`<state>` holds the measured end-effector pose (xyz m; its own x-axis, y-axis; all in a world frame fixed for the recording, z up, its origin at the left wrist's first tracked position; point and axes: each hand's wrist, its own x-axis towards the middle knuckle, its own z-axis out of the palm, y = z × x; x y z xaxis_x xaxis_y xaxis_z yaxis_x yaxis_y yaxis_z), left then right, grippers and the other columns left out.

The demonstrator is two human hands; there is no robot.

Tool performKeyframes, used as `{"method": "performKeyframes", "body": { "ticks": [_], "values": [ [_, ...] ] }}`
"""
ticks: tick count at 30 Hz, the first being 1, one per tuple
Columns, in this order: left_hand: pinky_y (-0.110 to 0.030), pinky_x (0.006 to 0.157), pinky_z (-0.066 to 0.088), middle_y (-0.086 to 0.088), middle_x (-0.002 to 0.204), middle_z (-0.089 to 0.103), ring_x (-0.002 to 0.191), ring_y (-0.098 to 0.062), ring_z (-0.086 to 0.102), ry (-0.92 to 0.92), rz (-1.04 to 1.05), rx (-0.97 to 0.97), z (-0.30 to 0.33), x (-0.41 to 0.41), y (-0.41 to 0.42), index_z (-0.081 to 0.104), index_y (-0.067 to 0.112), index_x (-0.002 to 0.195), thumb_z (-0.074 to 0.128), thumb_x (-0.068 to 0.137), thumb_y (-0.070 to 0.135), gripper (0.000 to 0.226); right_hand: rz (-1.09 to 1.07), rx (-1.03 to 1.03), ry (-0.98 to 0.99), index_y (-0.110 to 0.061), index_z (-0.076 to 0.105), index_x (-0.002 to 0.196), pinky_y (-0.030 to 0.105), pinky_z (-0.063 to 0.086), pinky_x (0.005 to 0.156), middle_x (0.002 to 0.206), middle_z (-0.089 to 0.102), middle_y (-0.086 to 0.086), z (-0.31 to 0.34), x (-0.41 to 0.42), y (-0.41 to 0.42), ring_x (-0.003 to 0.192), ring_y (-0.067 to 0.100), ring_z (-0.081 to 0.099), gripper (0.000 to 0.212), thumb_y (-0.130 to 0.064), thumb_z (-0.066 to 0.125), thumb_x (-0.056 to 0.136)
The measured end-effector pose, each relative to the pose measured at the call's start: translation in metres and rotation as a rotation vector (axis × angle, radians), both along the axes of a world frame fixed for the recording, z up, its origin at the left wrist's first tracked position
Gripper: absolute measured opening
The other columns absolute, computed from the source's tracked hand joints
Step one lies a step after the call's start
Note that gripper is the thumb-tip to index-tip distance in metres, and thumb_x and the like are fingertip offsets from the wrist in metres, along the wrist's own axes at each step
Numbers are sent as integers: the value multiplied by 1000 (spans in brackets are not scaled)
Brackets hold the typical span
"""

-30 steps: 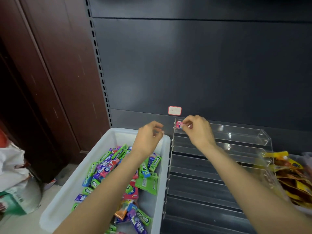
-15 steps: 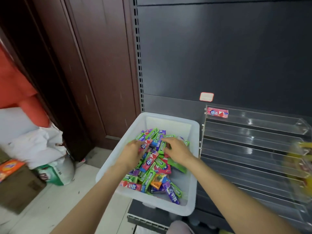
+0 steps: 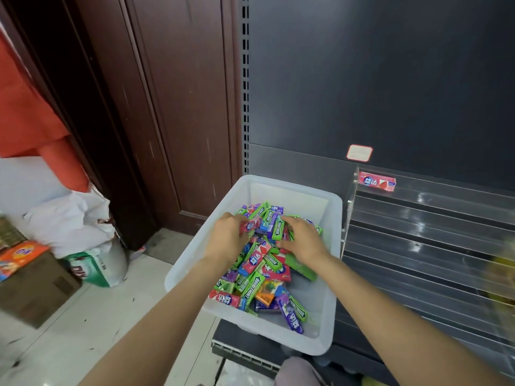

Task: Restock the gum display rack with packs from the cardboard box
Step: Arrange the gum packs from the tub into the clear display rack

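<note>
— So, where are the gum packs (image 3: pixel 263 263)?

— Most of them lie in a messy pile in the white tub (image 3: pixel 333 277), in the lower middle of the picture. There are green ones, pink ones, purple ones and one orange one. One more pink pack (image 3: pixel 376 181) lies alone on the top step of the clear rack (image 3: pixel 429 232), at the right side of the picture. It sits at the left end of that step.

— What are the hands doing?

— Both hands are down in the tub, on top of the pile. The left hand (image 3: pixel 227 238) has its fingers curled around a pink pack (image 3: pixel 249 226). The right hand (image 3: pixel 302 239) lies on the packs with its fingers bent a little. A green pack (image 3: pixel 278 230) stands up just beside its fingers. I cannot tell if the hand holds it or only touches it.

— Where is the tub?

— It sits on the dark shelf (image 3: pixel 245 344) at the bottom, just left of the rack, and its right wall is close to the rack's side. Behind both is a dark back wall with a small white label (image 3: pixel 359 153) in a red frame, right above the rack.

— And farther out?

— A brown wooden door (image 3: pixel 178 107) fills the upper left. Low at the left of the picture, on the pale floor (image 3: pixel 83 330), there are a cardboard box (image 3: pixel 36 288), a green and white bag (image 3: pixel 97 266) and some white and red stuff.
</note>
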<state>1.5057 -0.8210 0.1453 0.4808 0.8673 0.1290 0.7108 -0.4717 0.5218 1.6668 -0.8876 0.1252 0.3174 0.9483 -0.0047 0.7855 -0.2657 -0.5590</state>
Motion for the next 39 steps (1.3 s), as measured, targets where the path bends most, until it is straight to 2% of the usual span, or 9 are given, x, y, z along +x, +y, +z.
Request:
{"method": "performKeyframes", "body": {
  "ticks": [6, 9, 13, 17, 22, 25, 32, 36, 39],
  "values": [
    [-13, 72, 43, -5, 105, 66, 86, -9, 57, -351, 123, -88, 1, -7, -6, 65, 12, 116, 57, 88, 7, 29, 2, -9, -121, -13, 37, 142, 36, 34, 107, 142, 45, 7, -2, -3, 3, 130, 23, 41, 71, -32, 70, 82],
    [-7, 57, 44, -3, 100, 65, 79, -8, 59, -443, 144, -166, 2, -12, -8, 66, 15, 112, 57, 88, 6, 27, 10, 5, -156, -12, 39, 141, 36, 35, 105, 138, 49, 10, 1, -6, 6, 126, 25, 45, 62, -18, 66, 86],
    [-23, 60, 54, -2, 97, 66, 79, -13, 64, -521, 172, -219, 2, -17, -11, 67, 18, 106, 56, 89, 6, 24, -42, 39, -123, -10, 50, 134, 29, 38, 96, 126, 54, 14, 7, -2, 4, 117, 28, 51, 51, 3, 57, 85],
    [-17, 50, 50, 3, 92, 63, 74, -8, 63, -600, 188, -241, 6, -16, -13, 67, 19, 104, 55, 90, 6, 22, -64, 41, -184, 3, 66, 105, 25, 35, 89, 120, 54, 16, 13, 13, -9, 114, 26, 49, 23, 2, 57, 83],
    [-24, 60, 56, 1, 97, 66, 78, -12, 65, -645, 148, -268, 13, -7, -21, 67, 19, 106, 57, 90, 8, 21, -14, -28, -249, 6, 66, 84, 33, 42, 70, 84, 60, 13, 27, 25, -21, 88, 32, 59, 20, 1, 46, 88],
    [-39, 63, 56, 1, 98, 66, 75, -14, 66, -640, 126, -284, 15, -1, -29, 67, 20, 107, 56, 91, 8, 23, -3, -43, -254, 5, 65, 84, 41, 50, 74, 87, 67, 19, 30, 27, -25, 84, 34, 63, 24, -4, 44, 91],
    [-36, 63, 57, 1, 93, 67, 73, -11, 68, -711, 130, -344, 23, 2, -39, 66, 21, 103, 58, 90, 9, 19, -147, 232, 116, -7, 73, 86, 21, 45, 77, 85, 69, 2, 51, 29, -48, 80, 14, 62, 15, 1, 61, 84],
    [-40, 81, 55, -6, 89, 66, 82, -15, 69, -838, 97, -440, 36, 18, -41, 66, 14, 101, 59, 88, 2, 19, -233, 407, 386, -16, 69, 69, 20, 49, 74, 76, 68, -2, 65, 41, -67, 75, 12, 62, 21, 4, 70, 76],
    [-31, 78, 55, -12, 99, 65, 83, -18, 68, -925, 52, -530, 51, 41, -46, 65, 13, 100, 62, 87, 3, 18, -264, 497, 496, -14, 67, 79, 22, 51, 76, 83, 67, 0, 76, 53, -76, 79, 13, 62, 19, 3, 72, 74]
  ]
}}
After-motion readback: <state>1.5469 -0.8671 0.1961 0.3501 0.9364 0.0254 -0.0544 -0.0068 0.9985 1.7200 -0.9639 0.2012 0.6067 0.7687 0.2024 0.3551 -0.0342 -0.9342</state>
